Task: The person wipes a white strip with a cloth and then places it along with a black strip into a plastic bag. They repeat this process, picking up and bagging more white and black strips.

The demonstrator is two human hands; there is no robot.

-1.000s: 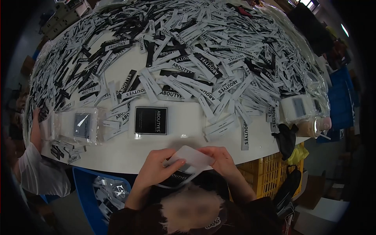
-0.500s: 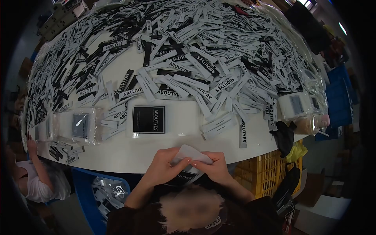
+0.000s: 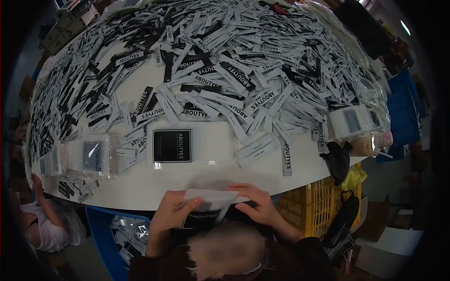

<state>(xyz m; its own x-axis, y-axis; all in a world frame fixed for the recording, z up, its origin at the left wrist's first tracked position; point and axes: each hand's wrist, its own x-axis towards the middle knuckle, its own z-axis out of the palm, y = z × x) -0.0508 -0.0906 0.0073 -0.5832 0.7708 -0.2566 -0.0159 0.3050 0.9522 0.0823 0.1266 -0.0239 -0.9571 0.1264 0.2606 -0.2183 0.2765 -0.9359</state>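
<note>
At the table's near edge, my left hand (image 3: 174, 208) grips a white packet (image 3: 211, 196) with a black ABOUTYES label on its lower part, thumb on top at its left side. At the packet's right edge is my right hand (image 3: 254, 203), its thumb and fingers apart, fingertips at the top corner. Beyond my hands, a clear pack with a black ABOUTYES card (image 3: 172, 145) lies flat on the white table (image 3: 159, 185).
Black and white ABOUTYES sachets (image 3: 234, 75) cover much of the table. Wrapped packs (image 3: 93, 156) lie left. A drink cup (image 3: 368, 144) and black cloth (image 3: 337, 161) sit right. Below are a blue bin (image 3: 101, 234) and yellow crate (image 3: 314, 206). Another person's arm (image 3: 47, 203) shows left.
My right thumb and fingers have spread from their pinch on the packet. The packet's top now lies flatter and wider between my hands, and my left hand has shifted left.
</note>
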